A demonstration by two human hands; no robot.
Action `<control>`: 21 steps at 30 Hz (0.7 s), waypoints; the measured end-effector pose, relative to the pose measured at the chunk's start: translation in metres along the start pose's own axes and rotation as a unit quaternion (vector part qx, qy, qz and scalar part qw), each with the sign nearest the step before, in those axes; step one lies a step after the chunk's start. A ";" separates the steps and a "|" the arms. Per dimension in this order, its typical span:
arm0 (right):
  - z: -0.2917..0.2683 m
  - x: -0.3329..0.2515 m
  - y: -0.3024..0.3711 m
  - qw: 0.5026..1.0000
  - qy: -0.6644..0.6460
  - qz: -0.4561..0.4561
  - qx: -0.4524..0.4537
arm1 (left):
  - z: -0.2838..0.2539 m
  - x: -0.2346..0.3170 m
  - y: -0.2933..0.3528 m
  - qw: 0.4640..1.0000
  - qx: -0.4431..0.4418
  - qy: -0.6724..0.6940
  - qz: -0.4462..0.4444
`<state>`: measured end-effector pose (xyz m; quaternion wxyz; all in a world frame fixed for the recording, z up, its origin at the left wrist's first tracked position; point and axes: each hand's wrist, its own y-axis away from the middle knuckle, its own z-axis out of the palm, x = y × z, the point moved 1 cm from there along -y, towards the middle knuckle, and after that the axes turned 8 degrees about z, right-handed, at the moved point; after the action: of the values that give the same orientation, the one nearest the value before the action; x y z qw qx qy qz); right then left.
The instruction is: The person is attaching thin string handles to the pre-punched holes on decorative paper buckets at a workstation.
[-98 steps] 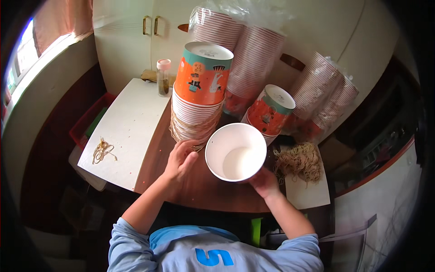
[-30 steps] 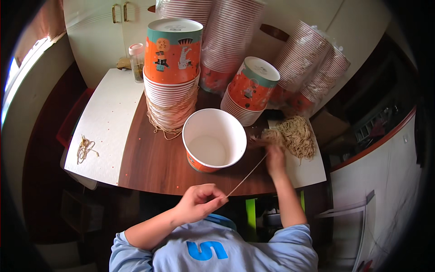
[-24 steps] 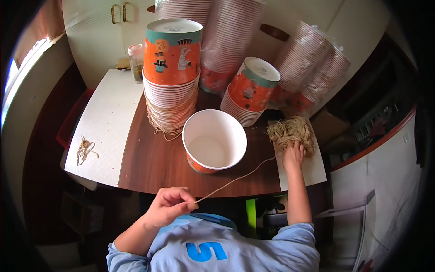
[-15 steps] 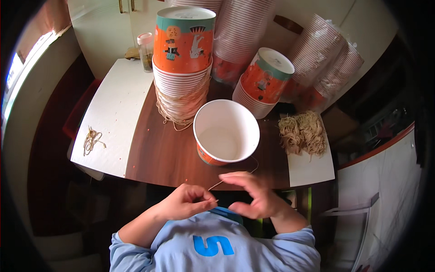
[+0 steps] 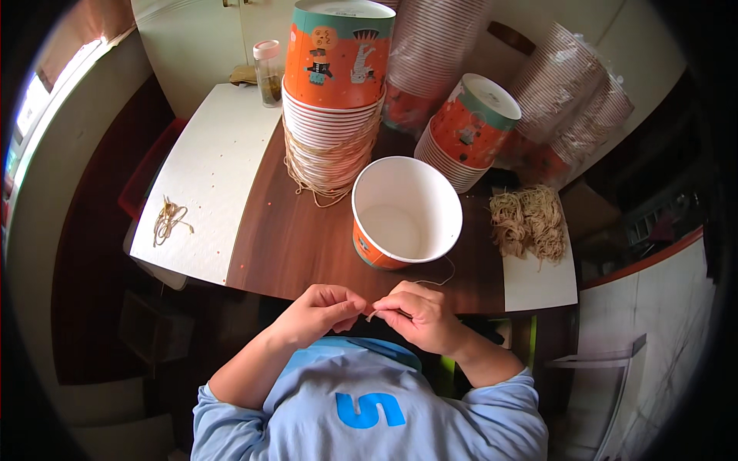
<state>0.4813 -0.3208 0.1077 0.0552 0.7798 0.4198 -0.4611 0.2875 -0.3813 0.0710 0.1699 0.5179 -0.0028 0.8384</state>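
Observation:
In front of the table's near edge, my left hand (image 5: pixel 327 313) and my right hand (image 5: pixel 421 313) meet fingertip to fingertip. Both pinch a thin beige cord (image 5: pixel 371 316), whose short tip pokes out between them. More of this cord curves from behind my right hand to the foot of a paper bucket. That open paper bucket (image 5: pixel 421 173), white inside and orange outside, stands upright just beyond my hands and tilts toward neither. How the cord joins the bucket is hidden.
Behind the bucket stand a tall upside-down bucket stack (image 5: pixel 338 65) looped with cords and a shorter stack (image 5: pixel 470 127). Plastic-wrapped stacks (image 5: pixel 550 92) fill the back right. A cord bundle (image 5: pixel 530 223) lies right, a small cord tangle (image 5: pixel 171 221) left, a jar (image 5: pixel 267 75) at the back.
My right hand, spread half a second ago, has closed on the cord and come up against my left fingertips. The whole view has shifted slightly, moving the table things rightward and up.

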 end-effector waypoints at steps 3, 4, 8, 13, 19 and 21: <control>0.002 0.003 0.003 1.000 0.005 -0.008 0.021 | 0.000 0.001 0.000 1.000 -0.005 -0.006 -0.025; 0.003 0.004 0.004 0.999 0.003 -0.003 0.035 | 0.001 0.002 0.000 0.999 -0.004 -0.019 -0.041; 0.004 0.006 0.006 0.999 0.018 -0.004 0.046 | 0.010 0.007 0.001 0.996 0.009 -0.077 -0.048; 0.005 0.005 0.003 0.998 0.025 -0.028 0.058 | 0.008 -0.001 0.002 0.996 0.012 -0.087 0.003; 0.007 0.005 0.007 0.984 -0.126 0.124 0.002 | 0.007 -0.002 0.002 0.995 0.016 -0.099 0.026; 0.005 0.000 0.008 0.983 -0.119 0.140 -0.005 | 0.005 -0.004 0.002 0.995 0.023 -0.091 0.026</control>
<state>0.4831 -0.3280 0.1021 0.1729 0.7703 0.2990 -0.5360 0.2931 -0.3856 0.0699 0.1352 0.5951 -0.0125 0.7921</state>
